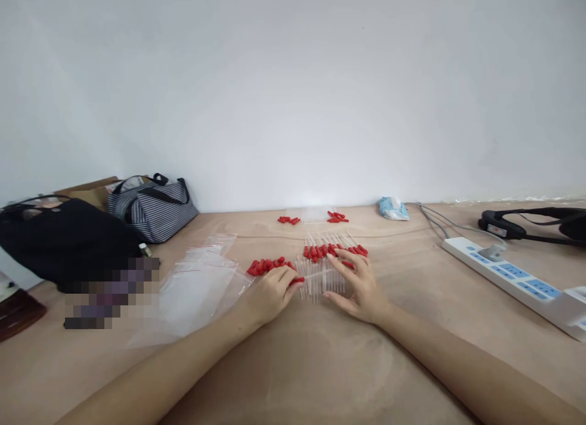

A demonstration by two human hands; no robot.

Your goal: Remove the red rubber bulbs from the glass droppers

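My left hand point(274, 290) is closed in a pinch on a dropper point(298, 280) at its red rubber bulb. The dropper's clear tube points right, toward the gap between my right thumb and index finger. My right hand point(359, 286) has thumb and fingers apart over a row of loose clear tubes point(315, 284) on the table; whether its fingertips touch them I cannot tell. Behind this row lie several droppers with red bulbs point(320, 251), tips pointing away. A pile of loose red bulbs point(265, 266) sits just beyond my left hand, partly hidden by it.
Clear zip bags point(196, 290) lie left of my left arm. Bagged red-bulb droppers point(336, 217) rest near the wall. A striped bag point(160, 208) and black bag point(68, 242) stand left. On the right are a power strip point(508, 275), a blue-white packet point(392, 208) and a black headset point(503, 225).
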